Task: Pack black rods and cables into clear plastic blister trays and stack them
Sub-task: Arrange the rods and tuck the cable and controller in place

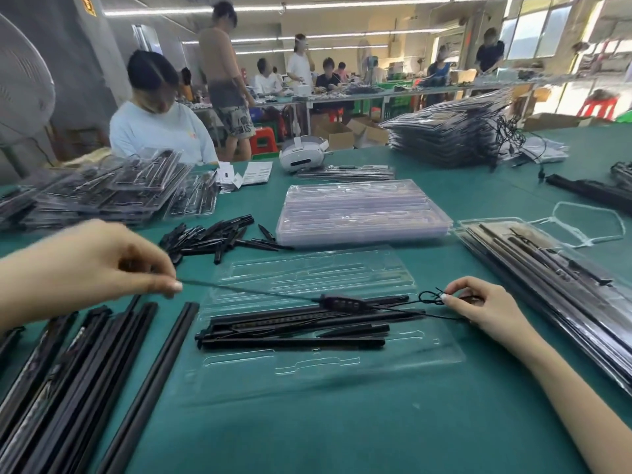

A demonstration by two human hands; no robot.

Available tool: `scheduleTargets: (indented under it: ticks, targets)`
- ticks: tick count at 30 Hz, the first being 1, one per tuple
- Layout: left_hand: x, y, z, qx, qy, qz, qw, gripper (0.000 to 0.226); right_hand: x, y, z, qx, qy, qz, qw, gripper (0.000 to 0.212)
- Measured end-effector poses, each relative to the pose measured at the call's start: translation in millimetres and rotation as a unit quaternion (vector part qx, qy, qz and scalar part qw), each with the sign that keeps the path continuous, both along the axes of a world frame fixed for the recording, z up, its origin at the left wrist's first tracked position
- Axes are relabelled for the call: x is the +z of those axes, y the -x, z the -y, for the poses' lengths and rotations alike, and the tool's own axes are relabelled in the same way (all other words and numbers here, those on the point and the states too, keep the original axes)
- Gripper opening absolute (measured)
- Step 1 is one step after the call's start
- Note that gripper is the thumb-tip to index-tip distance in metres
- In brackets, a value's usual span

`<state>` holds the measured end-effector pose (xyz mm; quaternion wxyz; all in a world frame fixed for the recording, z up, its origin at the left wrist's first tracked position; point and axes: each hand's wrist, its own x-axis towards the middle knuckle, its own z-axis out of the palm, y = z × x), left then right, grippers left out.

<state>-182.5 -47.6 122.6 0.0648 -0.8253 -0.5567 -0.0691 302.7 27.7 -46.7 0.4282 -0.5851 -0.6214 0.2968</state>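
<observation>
Stretching one cable point(260, 291), two hands point(102, 265) point(478, 302)

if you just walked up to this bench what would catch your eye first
First, the thin black cable stretched taut between the left hand and the right hand, each pinching one end above the open clear tray at centre. In that tray lie several black rods. Behind it sits a stack of empty clear trays, and long black rods fan out at lower left.

loose rods point(68, 388) cropped, left hand point(102, 265) blurred
</observation>
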Motion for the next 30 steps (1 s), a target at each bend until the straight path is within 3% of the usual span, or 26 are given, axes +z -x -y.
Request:
scheduleTargets:
  ticks: [3,5,7,10,11,13,15,19,22,26,30]
  targets:
    - [-31,-2,0,0.068,0.137,0.001,0.988,0.018,1,2,2,0.010,-0.015,0.025,1.000,0.012]
    - [-59,-4,4,0.103,0.192,-0.054,0.975,0.023,2,3,5,0.022,-0.033,0.051,0.998,0.014]
    - [-75,-15,10,0.115,0.150,-0.110,0.976,0.006,4,3,7,0.028,-0.054,0.069,0.996,0.017]
    - [-91,-50,17,0.112,0.052,-0.155,0.980,0.048,4,2,8,0.022,-0.077,0.100,0.992,0.018]
    - [-92,-68,18,0.062,0.002,-0.141,0.988,0.049,4,2,9,0.018,-0.080,0.108,0.991,0.017]
    - [-99,-109,21,-0.061,-0.064,-0.022,0.996,0.040,2,2,9,0.015,-0.080,0.119,0.990,0.014]
    - [-108,-143,21,-0.122,0.001,0.052,0.991,0.027,0,1,10,0.014,-0.078,0.131,0.988,0.014]
    - [-141,-167,5,-0.098,0.030,0.168,0.981,0.025,1,0,12,0.012,-0.076,0.144,0.987,0.011]
    - [-145,-161,-5,-0.079,0.104,0.287,0.949,0.017,2,0,11,0.014,-0.080,0.151,0.985,0.012]
    - [-146,-152,-4,-0.070,0.152,0.334,0.928,0.014,2,3,11,0.019,-0.086,0.166,0.982,0.013]
    - [-154,-148,-2,-0.075,0.065,0.265,0.959,0.014,6,2,13,0.046,-0.093,0.188,0.977,0.012]
